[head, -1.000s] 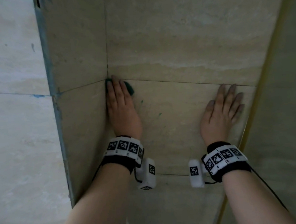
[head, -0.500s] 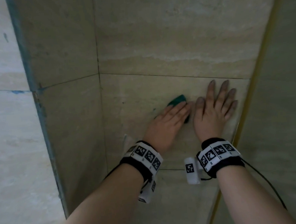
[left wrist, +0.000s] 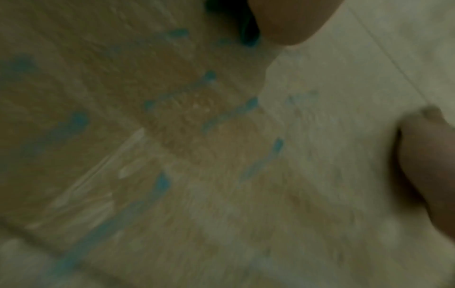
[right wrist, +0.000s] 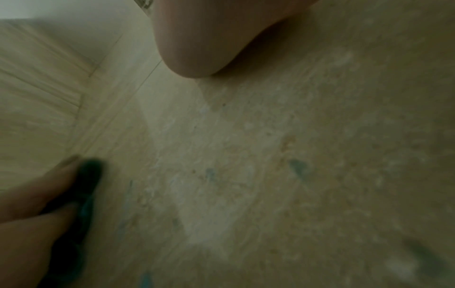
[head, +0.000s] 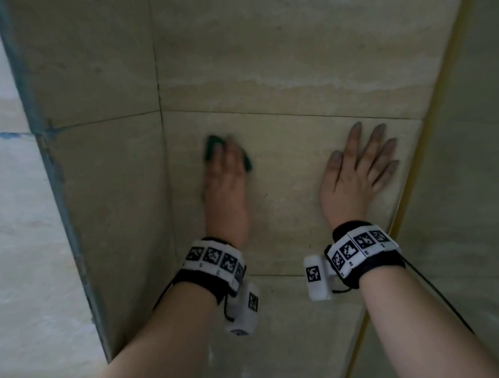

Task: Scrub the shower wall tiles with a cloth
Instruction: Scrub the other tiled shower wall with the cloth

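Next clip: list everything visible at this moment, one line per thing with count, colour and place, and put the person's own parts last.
cloth: one, dark green, pressed flat against the back wall under the left hand's fingers, near the corner.
wall tiles: several large ones, beige, on the back wall and the side wall at left, with thin dark grout lines.
smears: several, blue-green, streaked on the tile by the left hand.
trim strip: one, yellowish, along the right edge of the back wall.
wrist bands: two, black with white marker tags, one per wrist.
left hand: fingers straight, pressing the cloth.
right hand: flat on the tile, fingers spread.
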